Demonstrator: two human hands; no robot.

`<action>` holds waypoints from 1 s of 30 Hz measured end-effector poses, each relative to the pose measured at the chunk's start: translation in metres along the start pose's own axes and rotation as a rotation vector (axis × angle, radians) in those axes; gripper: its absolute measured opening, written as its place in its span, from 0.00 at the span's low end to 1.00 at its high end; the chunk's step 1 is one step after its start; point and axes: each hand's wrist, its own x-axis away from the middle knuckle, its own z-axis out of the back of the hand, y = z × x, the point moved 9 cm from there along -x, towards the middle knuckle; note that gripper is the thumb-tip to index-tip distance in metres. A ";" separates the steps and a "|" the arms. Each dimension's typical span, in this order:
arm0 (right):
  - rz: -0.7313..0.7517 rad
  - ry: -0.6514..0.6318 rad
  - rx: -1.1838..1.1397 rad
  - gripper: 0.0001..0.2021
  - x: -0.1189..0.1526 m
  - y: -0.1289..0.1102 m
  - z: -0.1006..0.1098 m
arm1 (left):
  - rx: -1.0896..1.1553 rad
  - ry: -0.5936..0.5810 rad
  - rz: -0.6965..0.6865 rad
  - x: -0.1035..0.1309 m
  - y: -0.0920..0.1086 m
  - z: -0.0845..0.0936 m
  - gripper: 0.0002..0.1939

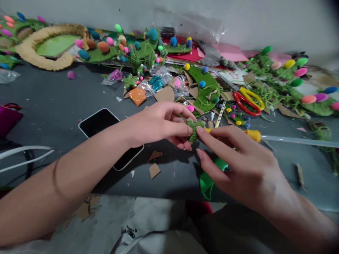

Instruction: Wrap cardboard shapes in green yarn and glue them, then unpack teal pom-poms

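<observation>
A small piece wrapped in green yarn (195, 129) is between my two hands, above the dark table. My left hand (164, 123) has its fingers closed on the left side of it. The index finger of my right hand (238, 155) touches its right side, with the thumb just below and apart from the piece. Under my right hand lies a glue gun with a yellow nozzle (253, 135) and a green part (212, 176); its middle is hidden by the hand.
A phone (99, 122) lies beneath my left forearm. Red and yellow scissors (246, 101), cardboard scraps (155, 170), and bead packets (137, 96) are spread beyond my hands. A yarn-wrapped ring (34, 38) and green pieces with coloured balls line the wall.
</observation>
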 end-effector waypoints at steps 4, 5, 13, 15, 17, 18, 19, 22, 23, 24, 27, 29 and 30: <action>-0.004 -0.003 -0.010 0.21 0.000 0.001 -0.001 | 0.016 -0.006 -0.012 0.001 0.001 0.000 0.10; -0.001 -0.004 -0.012 0.21 0.000 0.001 0.000 | 0.018 -0.008 -0.014 0.000 0.001 0.000 0.10; -0.100 0.048 -0.151 0.23 0.000 0.006 0.005 | -0.010 0.000 -0.013 -0.001 0.000 0.001 0.10; -0.113 0.047 -0.164 0.23 0.000 0.007 0.004 | -0.009 -0.005 -0.014 -0.001 0.000 0.000 0.10; -0.106 0.044 -0.161 0.22 0.000 0.006 0.004 | -0.008 0.001 -0.010 -0.001 0.000 0.001 0.10; -0.097 0.045 -0.148 0.23 0.001 0.006 0.004 | -0.007 0.004 -0.009 -0.001 0.000 0.001 0.10; -0.087 0.046 -0.128 0.23 0.002 0.005 0.005 | -0.007 0.008 -0.009 -0.001 0.000 0.001 0.10; -0.055 0.028 -0.060 0.24 0.004 0.003 0.003 | -0.005 0.013 -0.019 0.000 0.001 0.002 0.09; -0.050 0.011 -0.048 0.24 0.005 0.002 0.001 | -0.006 0.013 -0.022 0.000 0.002 0.002 0.09; -0.045 -0.003 -0.041 0.23 0.005 0.002 0.000 | -0.007 0.016 -0.024 0.000 0.002 0.002 0.09; -0.031 -0.016 -0.021 0.23 0.004 0.001 -0.003 | -0.004 0.024 -0.020 0.000 0.001 0.003 0.09; -0.026 -0.018 0.002 0.23 0.004 0.000 -0.003 | 0.000 0.019 -0.018 0.000 0.000 0.002 0.10; -0.024 -0.021 0.008 0.23 0.003 0.000 -0.003 | 0.002 0.015 -0.017 -0.001 0.000 0.002 0.10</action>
